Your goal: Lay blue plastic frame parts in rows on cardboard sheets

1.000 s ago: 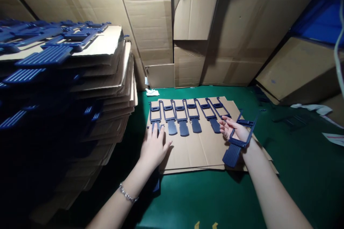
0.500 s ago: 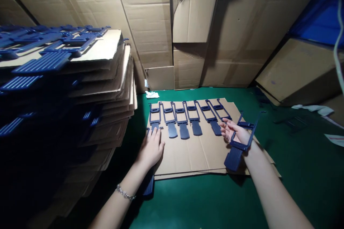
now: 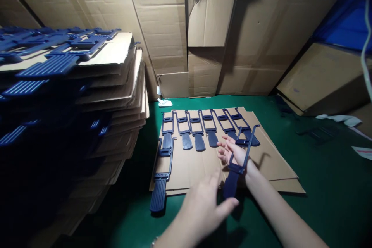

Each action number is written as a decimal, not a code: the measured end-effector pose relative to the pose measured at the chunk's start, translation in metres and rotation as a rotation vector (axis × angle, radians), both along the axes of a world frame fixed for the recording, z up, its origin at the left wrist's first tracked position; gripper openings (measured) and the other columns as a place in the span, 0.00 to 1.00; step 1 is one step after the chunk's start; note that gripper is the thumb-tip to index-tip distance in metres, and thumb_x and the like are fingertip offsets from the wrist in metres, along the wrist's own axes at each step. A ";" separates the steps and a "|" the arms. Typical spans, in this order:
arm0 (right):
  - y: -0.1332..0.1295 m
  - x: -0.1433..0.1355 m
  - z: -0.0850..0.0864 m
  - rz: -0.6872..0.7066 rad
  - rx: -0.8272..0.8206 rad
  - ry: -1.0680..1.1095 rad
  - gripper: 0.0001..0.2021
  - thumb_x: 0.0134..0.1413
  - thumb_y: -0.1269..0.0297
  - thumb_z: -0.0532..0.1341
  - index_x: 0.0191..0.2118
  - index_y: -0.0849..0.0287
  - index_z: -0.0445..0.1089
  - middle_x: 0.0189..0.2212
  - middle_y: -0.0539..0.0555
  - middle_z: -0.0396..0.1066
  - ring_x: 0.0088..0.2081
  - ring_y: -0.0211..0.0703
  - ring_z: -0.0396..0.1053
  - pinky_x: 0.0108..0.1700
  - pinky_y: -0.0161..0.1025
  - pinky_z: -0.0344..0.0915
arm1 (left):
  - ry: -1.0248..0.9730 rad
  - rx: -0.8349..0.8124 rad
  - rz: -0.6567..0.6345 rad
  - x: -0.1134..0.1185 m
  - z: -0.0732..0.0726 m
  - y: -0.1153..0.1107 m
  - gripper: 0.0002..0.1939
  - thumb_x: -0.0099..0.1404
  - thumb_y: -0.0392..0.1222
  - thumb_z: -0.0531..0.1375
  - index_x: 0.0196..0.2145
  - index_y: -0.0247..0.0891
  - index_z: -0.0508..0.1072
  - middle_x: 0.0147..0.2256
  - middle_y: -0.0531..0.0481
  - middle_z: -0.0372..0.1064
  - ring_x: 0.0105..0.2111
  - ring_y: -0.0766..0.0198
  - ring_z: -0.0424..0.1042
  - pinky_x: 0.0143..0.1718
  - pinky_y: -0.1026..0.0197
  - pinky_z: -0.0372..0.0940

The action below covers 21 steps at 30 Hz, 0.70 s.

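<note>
My left hand (image 3: 203, 201), blurred, is over the front of the cardboard sheet with its thumb spread from the fingers and nothing in it. Its fingers point toward the dark blue plastic frame (image 3: 231, 186) carried on my right hand (image 3: 232, 153). That frame has a ribbed paddle end hanging down, and my right hand passes through its opening, fingers loosely curled. Several like frames (image 3: 196, 126) lie in a row on the cardboard sheet (image 3: 200, 166). One more frame (image 3: 162, 166) lies at the front left, its paddle past the sheet's edge.
A tall stack of cardboard sheets (image 3: 130, 81) layered with blue frames (image 3: 69, 48) stands at the left. Cardboard panels (image 3: 158, 27) wall the back of the green table (image 3: 180, 221). At the right are a cardboard box (image 3: 319, 73), a white cloth (image 3: 340, 118) and a hanging cable (image 3: 364, 58).
My left hand has left the front-left frame, now lying uncovered, and moved right. My right hand has moved left with its frame, uncovering the paddle of the row's rightmost frame.
</note>
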State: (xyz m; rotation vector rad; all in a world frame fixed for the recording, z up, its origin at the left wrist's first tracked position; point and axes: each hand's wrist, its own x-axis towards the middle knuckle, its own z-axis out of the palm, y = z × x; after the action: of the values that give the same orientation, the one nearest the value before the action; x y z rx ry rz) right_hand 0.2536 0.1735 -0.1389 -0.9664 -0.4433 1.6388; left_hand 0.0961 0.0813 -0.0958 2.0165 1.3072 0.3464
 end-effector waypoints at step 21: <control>-0.029 -0.032 -0.003 0.611 0.685 -1.703 0.24 0.60 0.51 0.43 0.58 0.51 0.55 0.59 0.52 0.50 0.60 0.54 0.45 0.53 0.67 0.16 | -0.661 -0.652 0.644 -0.044 -0.054 -0.031 0.46 0.50 0.72 0.48 0.55 0.33 0.49 0.10 0.58 0.58 0.07 0.72 0.50 0.09 0.73 0.41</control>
State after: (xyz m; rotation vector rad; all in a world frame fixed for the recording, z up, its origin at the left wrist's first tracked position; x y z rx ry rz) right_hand 0.2217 0.1448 -0.1415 -1.5324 -2.4005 0.5497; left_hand 0.0519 0.0499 -0.1498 0.8023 1.3513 0.6971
